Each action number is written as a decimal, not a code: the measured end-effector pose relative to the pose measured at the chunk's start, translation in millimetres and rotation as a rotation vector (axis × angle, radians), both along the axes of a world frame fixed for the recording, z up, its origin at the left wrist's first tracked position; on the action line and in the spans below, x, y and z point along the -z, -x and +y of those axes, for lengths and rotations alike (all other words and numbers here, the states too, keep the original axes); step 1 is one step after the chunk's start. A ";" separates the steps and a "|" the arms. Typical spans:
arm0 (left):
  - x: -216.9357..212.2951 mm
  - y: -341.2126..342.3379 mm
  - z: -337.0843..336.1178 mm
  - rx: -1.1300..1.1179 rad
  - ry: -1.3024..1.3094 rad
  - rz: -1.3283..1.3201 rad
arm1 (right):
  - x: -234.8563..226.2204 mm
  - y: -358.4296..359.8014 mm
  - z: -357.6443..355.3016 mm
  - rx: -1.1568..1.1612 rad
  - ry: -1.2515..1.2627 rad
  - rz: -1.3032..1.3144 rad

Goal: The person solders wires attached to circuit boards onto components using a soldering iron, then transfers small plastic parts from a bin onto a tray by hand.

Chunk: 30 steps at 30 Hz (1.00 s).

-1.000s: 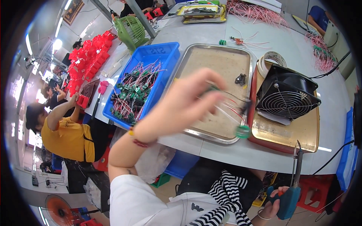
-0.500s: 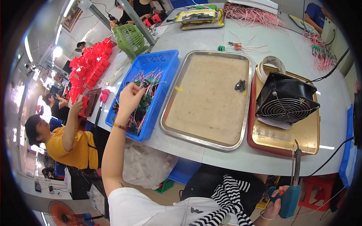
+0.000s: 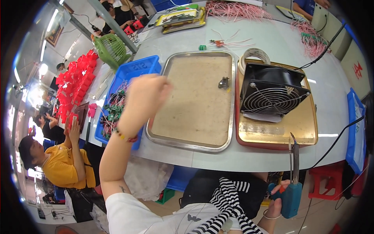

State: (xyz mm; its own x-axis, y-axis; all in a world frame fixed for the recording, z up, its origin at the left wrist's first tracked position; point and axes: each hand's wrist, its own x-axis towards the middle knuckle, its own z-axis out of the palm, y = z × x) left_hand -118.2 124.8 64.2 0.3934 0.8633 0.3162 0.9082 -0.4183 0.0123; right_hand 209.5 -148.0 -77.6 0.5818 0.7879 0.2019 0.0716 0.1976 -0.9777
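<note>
Smeared by motion, my left hand is raised over the edge between the blue plastic bin and the metal-rimmed tray. Its fingers look curled, but whether they hold anything is hidden. Green circuit boards with pink and white wires fill the bin. At the lower right, my right hand grips a teal soldering gun, its tip pointing up near the front of a gold-coloured tin lid. A small black part lies at the tray's right side.
A black fan with a wire guard stands on the tin, beside a tape roll. Wire bundles lie along the far table. Red plastic parts and a green fan are left, near a co-worker in yellow.
My left hand has lifted out of the blue bin and moved right towards the tray. The whole view has shifted slightly; my right hand still holds the soldering gun.
</note>
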 end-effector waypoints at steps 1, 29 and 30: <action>7.6 -27.5 9.4 0.169 0.153 -0.151 | 0.0 0.1 0.8 0.008 0.003 0.008; 71.3 -62.3 -5.4 0.161 0.878 -0.516 | 8.8 -16.3 -4.4 -0.010 -0.074 0.010; 71.6 -61.3 -6.3 0.191 0.814 -0.479 | 9.8 -16.5 -5.0 -0.006 -0.070 0.011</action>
State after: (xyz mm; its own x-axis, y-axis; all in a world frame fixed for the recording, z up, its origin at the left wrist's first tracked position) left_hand -57.0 118.6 -7.3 0.5349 0.8238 -0.1875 0.6487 -0.2583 0.7158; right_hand 226.0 -153.0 -87.3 0.5794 0.7756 0.2504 0.0593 0.2663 -0.9621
